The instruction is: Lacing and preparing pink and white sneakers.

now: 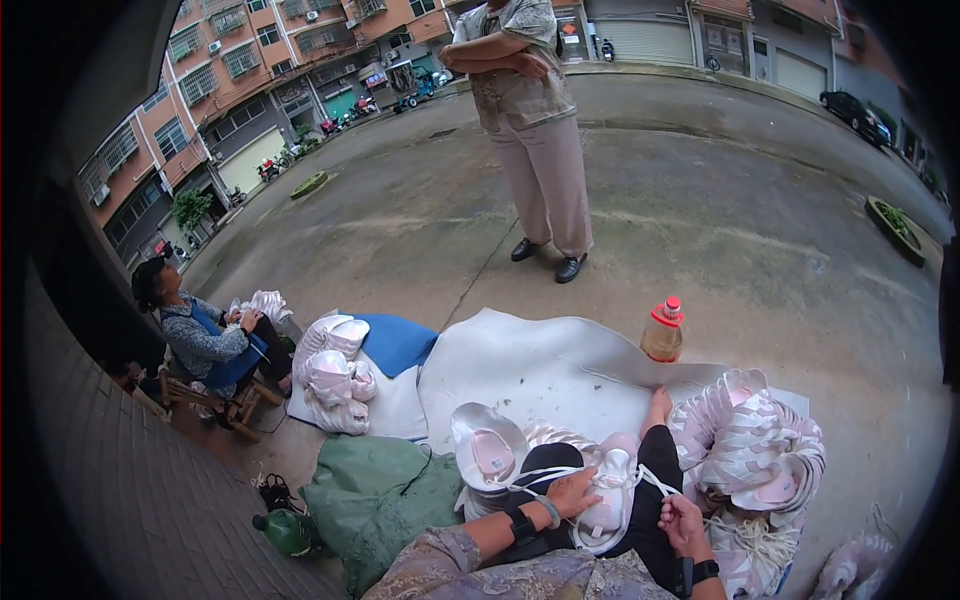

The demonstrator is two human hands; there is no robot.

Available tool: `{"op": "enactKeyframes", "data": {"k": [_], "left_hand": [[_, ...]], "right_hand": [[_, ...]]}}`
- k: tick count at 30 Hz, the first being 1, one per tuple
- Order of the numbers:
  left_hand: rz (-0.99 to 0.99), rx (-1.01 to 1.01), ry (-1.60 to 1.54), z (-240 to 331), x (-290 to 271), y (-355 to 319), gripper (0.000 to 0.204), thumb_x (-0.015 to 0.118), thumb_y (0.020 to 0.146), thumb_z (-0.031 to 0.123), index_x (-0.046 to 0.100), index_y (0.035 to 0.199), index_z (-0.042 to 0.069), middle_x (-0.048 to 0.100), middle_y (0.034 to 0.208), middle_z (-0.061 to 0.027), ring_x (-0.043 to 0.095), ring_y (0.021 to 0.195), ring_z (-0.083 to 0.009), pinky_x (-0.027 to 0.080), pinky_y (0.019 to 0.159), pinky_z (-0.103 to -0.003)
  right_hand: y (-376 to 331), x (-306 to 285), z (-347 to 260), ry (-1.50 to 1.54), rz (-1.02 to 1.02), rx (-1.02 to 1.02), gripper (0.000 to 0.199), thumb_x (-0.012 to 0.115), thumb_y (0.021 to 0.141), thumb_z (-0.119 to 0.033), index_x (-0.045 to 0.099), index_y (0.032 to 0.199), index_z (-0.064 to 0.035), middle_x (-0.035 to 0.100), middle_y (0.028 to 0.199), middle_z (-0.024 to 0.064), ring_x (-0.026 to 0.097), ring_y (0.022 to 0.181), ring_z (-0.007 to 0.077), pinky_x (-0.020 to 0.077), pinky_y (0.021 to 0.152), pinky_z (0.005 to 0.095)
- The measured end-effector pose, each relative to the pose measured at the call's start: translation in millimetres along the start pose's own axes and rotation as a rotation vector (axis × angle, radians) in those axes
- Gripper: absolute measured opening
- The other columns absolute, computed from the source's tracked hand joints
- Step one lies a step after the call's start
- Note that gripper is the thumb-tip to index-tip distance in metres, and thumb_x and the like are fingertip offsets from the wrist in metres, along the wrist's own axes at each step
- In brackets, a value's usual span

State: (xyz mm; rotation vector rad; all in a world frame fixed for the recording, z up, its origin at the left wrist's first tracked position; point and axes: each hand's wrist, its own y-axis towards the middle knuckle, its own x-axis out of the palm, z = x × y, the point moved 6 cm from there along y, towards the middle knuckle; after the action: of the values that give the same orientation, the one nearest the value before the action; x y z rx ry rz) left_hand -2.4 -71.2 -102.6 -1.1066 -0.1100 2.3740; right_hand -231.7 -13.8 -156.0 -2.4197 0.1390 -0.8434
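Right hand point(683, 520) pinches a white shoelace point(656, 483); left hand point(572, 493), grip unclear, touches the pink-and-white sneaker point(610, 508), seemingly part-laced, untied.

- White, pale-pink-panelled shoe point(612, 512), 5 o'clock; thin cord lace point(653, 482): plain white.
- Rounded shoe heap point(765, 440), 4 o'clock: white, pink-striped.
- Crumpled sack point(370, 490), 7 o'clock: dull green.
- Flat sheet point(395, 343), 8 o'clock: solid blue.
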Motion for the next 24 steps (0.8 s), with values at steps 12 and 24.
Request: {"op": "enactKeyframes", "data": {"k": [12, 24], "left_hand": [[0.132, 0.163, -0.014, 2.1, -2.0, -1.2, 0.054, 0.061, 0.07, 0.031, 0.036, 0.111, 0.005, 0.054, 0.072, -0.0143, 0.056, 0.07, -0.0306, 0.043, 0.061, -0.038], [0.076, 0.248, 0.113, -2.8, 8.6, 0.7, 0.053, 0.06, 0.069, 0.021, 0.036, 0.112, 0.002, 0.053, 0.089, -0.0201, 0.055, 0.079, -0.0349, 0.044, 0.067, -0.039]], "right_hand": [[3.8, 106.0, -43.7, -0.264, -0.15, -0.228, 0.013, 0.053, 0.082, -0.012, 0.058, 0.087, -0.0013, 0.056, 0.063, 0.0038, 0.05, 0.049, 0.0077, 0.0426, 0.047, 0.0186], [7.6, 55.7, -4.6, -0.602, -0.044, -0.266, 0.013, 0.049, 0.081, -0.011, 0.057, 0.076, -0.0027, 0.054, 0.059, 0.0016, 0.046, 0.045, 0.0056, 0.0366, 0.042, 0.0167]]}}
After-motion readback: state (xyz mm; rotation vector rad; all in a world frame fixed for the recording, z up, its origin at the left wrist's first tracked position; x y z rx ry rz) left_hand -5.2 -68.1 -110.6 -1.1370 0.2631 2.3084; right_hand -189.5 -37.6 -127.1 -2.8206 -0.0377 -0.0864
